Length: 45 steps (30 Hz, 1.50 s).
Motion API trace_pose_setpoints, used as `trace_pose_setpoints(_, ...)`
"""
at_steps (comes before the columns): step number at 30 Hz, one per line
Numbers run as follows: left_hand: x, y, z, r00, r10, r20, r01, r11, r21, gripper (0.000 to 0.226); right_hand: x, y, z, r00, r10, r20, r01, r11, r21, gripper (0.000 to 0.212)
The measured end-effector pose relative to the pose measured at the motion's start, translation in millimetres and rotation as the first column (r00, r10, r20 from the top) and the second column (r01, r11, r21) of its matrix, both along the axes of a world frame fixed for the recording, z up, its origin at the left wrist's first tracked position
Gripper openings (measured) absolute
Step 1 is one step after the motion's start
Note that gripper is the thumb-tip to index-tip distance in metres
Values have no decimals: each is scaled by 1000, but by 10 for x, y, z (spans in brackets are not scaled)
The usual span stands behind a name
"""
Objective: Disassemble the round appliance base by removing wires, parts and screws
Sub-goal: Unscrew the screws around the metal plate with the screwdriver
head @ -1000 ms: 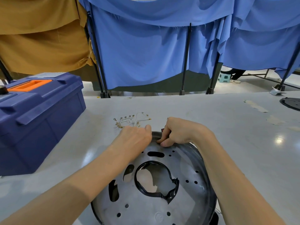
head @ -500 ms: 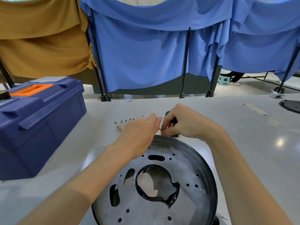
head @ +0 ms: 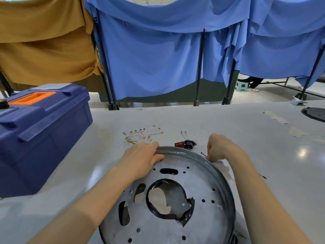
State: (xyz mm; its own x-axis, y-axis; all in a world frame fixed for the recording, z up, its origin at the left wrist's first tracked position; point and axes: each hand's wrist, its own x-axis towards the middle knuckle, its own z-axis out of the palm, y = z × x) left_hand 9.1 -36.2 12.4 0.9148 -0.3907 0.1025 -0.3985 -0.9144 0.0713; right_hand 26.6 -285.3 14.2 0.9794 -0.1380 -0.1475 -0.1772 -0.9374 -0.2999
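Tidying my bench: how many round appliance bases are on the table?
2. One round base lies right in front, left hand gripping its far rim. A second dark base sits at the far right, cut off by the frame; more may be out of view.
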Motion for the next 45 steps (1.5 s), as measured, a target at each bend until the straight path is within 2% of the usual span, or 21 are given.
trace_pose_setpoints(6, 24, -9, -4, 1000, -3, 7, 4, 999, -37, 31, 46, 22, -64, 1000, -18, 17, 19, 999, -26, 15)
trace_pose_setpoints(11, 16, 23, 34, 1000, 26, -14, -28, 989, -146, 41, 31, -17, -46, 1000, -14, 4, 14, 1000, 3, 22)
trace_pose_setpoints(15, 16, 131, 129, 991, 130, 20, -127, 987, -103, 44, -20, -72, 128, 999, 21, 38, -24, 997, 70, 27)
trace_pose_setpoints(18, 0, 260, 190, 982, 191, -15, -191, 978, -82, 42, -148, -20, 375, 991, 108, 81, -118, 985, 128, 41)
trace_pose_setpoints(20, -31, 308, 183, 981, 194, -18, -195, 976, -92, 34, -265, 53, 515, 981, 190, 48, -195, 971, 141, 47)
trace_pose_setpoints(22, -80, 310, 161, 981, 189, 34, -186, 980, -74, 37, -356, 133, 605, 964, 263, -38, -256, 957, 139, 46)
trace_pose_setpoints(25, -112, 312, 144, 976, 166, 140, -166, 986, -14, 41, -402, 230, 648, 942, 302, -146, -282, 949, 141, 33)
trace_pose_setpoints(27, -110, 334, 160, 978, 162, 132, -160, 987, -29, 43, -408, 264, 650, 935, 314, -166, -292, 945, 147, 27)
trace_pose_setpoints(32, -62, 386, 270, 980, 186, 72, -169, 966, -196, 39, -421, 200, 662, 936, 334, -110, -305, 928, 215, 30)
trace_pose_setpoints(38, -56, 541, 464, 972, 231, -36, -219, 848, -482, 38, -407, 35, 675, 955, 294, 33, -290, 909, 299, 43)
trace_pose_setpoints(42, -67, 552, 539, 954, 299, -15, -252, 775, -579, 52, -371, -44, 648, 966, 167, 198, -236, 880, 412, 36)
trace_pose_setpoints(45, -82, 510, 569, 917, 399, 15, -286, 682, -673, 62, -327, -37, 622, 952, 60, 300, -188, 889, 417, 38)
